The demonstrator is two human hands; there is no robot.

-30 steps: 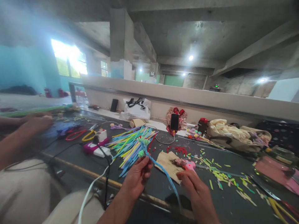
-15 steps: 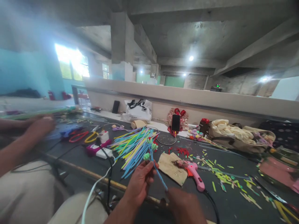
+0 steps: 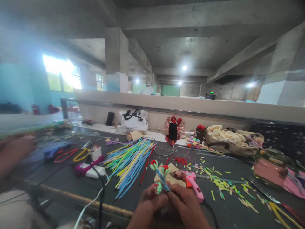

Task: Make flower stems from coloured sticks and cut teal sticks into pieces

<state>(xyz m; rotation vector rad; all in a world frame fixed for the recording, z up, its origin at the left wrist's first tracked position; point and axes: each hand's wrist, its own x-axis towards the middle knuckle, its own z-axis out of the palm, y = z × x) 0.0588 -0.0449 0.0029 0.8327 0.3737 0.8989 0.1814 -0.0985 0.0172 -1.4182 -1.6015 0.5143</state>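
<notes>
The left hand (image 3: 152,203) and right hand (image 3: 186,203) hold 1 blue stem (image 3: 163,182)

We see both hands close together, with the fingers of each pinched on the stem. It is held up off the dark surface (image 3: 228,210), near the front edge, and its top leans to the left. It has 3 pale green buds (image 3: 165,170) (the 2 at the top have bright red in the middle), and the lowest is right by the left hand.

Just past the hands we find a tan pad (image 3: 177,180). A pink glue gun (image 3: 193,183) lies with its tip over that pad, near the right hand. To the left is a big pile of fuzzy sticks (image 3: 133,165) in blue, yellow, green and purple, with 1 red stick (image 3: 147,165) along its right side. Past the pad we see red bits (image 3: 181,161), and to the right, lots of green and yellow bits (image 3: 222,183). A phone (image 3: 172,131) stands at the back. At the far left we spot another person's hand (image 3: 21,144), too blurry to tell what it holds.
</notes>
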